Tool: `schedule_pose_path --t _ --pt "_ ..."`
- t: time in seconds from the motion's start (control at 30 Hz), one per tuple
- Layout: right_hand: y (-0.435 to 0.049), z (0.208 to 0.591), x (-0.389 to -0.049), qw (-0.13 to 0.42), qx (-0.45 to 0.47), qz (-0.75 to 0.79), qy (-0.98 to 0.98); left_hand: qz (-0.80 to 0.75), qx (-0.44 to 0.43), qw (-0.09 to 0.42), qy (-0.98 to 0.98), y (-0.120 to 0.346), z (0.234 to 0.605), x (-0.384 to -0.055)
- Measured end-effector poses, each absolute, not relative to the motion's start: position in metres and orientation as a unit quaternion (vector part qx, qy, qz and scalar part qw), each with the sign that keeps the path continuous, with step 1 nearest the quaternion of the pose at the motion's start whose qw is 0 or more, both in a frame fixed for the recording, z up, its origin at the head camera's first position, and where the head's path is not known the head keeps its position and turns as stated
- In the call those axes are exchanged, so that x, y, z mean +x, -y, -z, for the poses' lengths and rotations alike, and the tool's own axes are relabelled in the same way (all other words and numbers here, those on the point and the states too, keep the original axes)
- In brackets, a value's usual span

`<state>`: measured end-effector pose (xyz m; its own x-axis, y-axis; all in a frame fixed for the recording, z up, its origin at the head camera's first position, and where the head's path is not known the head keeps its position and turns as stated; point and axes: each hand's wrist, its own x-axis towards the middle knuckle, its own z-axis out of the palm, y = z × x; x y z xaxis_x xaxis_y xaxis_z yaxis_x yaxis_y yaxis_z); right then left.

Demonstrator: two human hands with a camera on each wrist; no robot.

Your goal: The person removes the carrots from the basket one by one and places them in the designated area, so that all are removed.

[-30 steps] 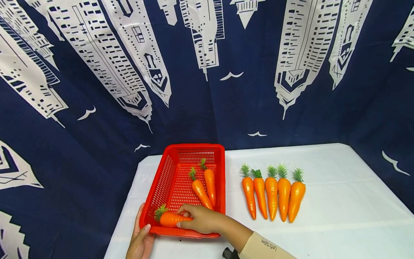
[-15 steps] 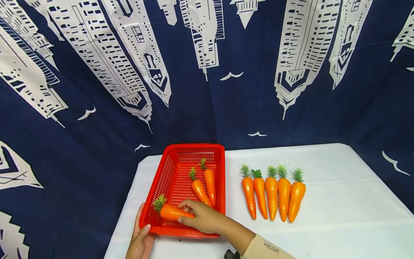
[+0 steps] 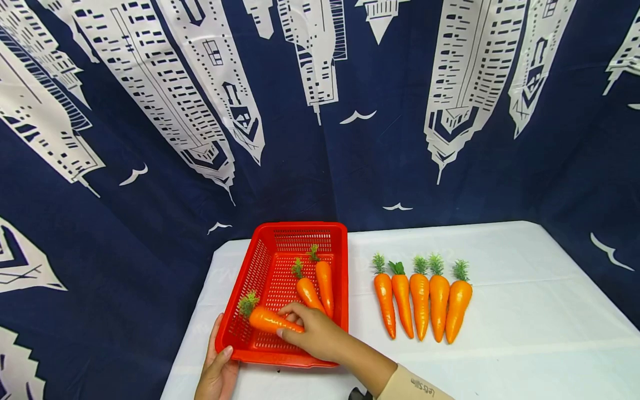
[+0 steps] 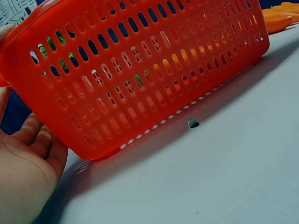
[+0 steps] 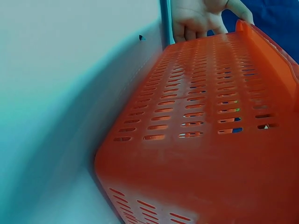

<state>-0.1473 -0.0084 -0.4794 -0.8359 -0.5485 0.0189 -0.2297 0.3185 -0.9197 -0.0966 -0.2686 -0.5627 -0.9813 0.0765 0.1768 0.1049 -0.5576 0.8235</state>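
My right hand (image 3: pixel 317 331) reaches over the near rim of a red plastic basket (image 3: pixel 280 357) and pinches the thin end of an orange carrot (image 3: pixel 267 319). This carrot's green top points left and away from me. My left hand (image 3: pixel 218 368) grips the basket's near left corner, thumb on the rim and fingers along the outer side. Two more carrots lie in the basket toward its right side: one carrot (image 3: pixel 325 280) beside the wall and another carrot (image 3: pixel 309 293) partly behind my right hand. In the right wrist view the basket wall (image 5: pixel 201 163) hides the right hand.
Right of the basket, several carrots (image 3: pixel 421 305) lie side by side on the white tablecloth (image 3: pixel 530 311), green tops away from me. A dark blue curtain (image 3: pixel 380 161) with white buildings hangs behind the table. A small dark mark (image 4: pixel 193 123) shows near the basket.
My right hand has shifted slightly away from me and to the right, taking the pinched carrot off the near wall and tilting it more. My left hand and the basket stay put.
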Motion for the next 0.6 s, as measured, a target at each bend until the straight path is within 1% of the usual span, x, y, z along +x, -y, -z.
schedule_pose_path --t 0.6 --pt "0.0051 0.4768 -0.1442 0.126 -0.229 0.573 -0.777 0.874 -0.083 0.008 0.479 0.2688 0.5623 -0.0969"
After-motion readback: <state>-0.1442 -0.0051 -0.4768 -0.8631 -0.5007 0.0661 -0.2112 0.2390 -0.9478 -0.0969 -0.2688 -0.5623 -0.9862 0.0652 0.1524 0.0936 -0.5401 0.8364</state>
